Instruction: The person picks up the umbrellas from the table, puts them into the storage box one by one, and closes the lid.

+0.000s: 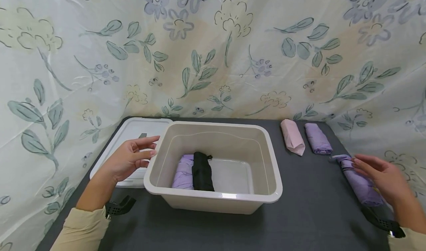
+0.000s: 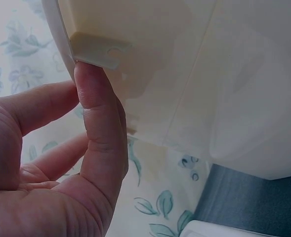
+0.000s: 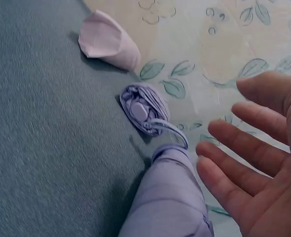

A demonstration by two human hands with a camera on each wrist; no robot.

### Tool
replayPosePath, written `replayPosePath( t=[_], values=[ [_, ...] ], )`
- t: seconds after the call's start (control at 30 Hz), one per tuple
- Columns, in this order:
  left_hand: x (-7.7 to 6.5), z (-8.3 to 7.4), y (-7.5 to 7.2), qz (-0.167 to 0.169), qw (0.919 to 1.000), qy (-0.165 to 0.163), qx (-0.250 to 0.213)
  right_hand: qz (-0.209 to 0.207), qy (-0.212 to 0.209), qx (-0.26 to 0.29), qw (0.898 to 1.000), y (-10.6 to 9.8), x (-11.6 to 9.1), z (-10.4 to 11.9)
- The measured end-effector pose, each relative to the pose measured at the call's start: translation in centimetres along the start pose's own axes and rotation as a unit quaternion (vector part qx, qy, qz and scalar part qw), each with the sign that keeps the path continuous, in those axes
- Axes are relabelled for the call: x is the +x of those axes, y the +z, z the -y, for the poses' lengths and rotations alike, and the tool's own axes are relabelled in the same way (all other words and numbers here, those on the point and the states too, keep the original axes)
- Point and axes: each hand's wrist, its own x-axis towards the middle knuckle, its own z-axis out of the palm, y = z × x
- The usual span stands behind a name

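A beige plastic bin (image 1: 216, 203) stands in the middle of the table. My left hand (image 1: 131, 156) is at its left rim, relaxed fingertips touching the rim edge; the left wrist view shows a finger right under the rim by a small notched tab (image 2: 98, 49). Inside the bin lie a purple folded umbrella (image 1: 183, 172) and a black one (image 1: 203, 173) with a small loop. At the right, my right hand (image 1: 386, 175) is spread beside another purple folded umbrella (image 3: 167, 197), which has a wrist strap (image 3: 172, 129). Nothing is in its grasp.
Behind that umbrella lie a smaller purple folded umbrella (image 1: 318, 138) and a pink wrapped bundle (image 1: 293, 136). A white lid (image 1: 114, 147) lies flat left of the bin, partly behind my hand. Floral cloth (image 1: 213, 58) hangs along the table's back and sides.
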Motion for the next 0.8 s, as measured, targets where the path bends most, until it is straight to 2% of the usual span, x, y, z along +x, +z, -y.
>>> replayPosePath(
  t=[0.13, 0.33, 0.57, 0.8],
  values=[
    [0.0, -0.1, 0.0, 0.001, 1.0, 0.005, 0.004, -0.037, 0.032, -0.093, 0.994, -0.3, 0.1, -0.4],
    [-0.1, -0.1, -0.1, 0.005, 0.9999, 0.006, -0.006, -0.062, 0.056, -0.165, 0.983, -0.6, 0.1, -0.9],
    [-0.1, 0.3, -0.2, 0.015, 0.9994, 0.015, -0.025, -0.033, 0.062, -0.163, 0.984, -0.8, 0.6, -2.2],
    [-0.3, 0.5, -0.1, 0.018, 0.9993, 0.018, -0.026, 0.037, 0.111, -0.167, 0.979, -1.0, 1.5, -3.3]
  ],
)
